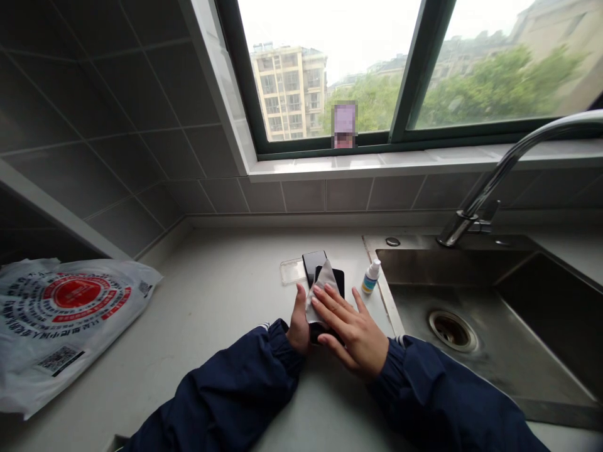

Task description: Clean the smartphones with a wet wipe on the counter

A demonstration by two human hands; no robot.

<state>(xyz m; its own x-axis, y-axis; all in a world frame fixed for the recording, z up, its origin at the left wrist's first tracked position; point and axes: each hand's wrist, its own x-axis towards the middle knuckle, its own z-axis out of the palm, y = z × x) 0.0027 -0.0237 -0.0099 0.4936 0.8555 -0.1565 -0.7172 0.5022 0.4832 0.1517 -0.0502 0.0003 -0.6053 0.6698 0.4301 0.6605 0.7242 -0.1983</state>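
Observation:
My left hand point(299, 323) is closed around the left side of a black smartphone point(338, 279), with its thumb up along the edge and its other fingers hidden beneath. A light grey cleaning cloth point(326, 273) lies over the phone's face. My right hand point(351, 333) presses flat on the cloth, fingers stretched out and slightly spread. Just behind the phone lies a second dark, glossy, phone-like slab point(313, 258), partly covered. Beside it is a clear phone case point(292, 272). A small white spray bottle point(370, 276) with a blue and yellow label stands upright to the right.
A stainless steel sink point(471, 276) with a chrome faucet point(490, 169) borders the pale counter point(226, 282) on the right. At the left lies a white plastic bag point(70, 314) with red and black print. Behind are a tiled wall and a window point(330, 63).

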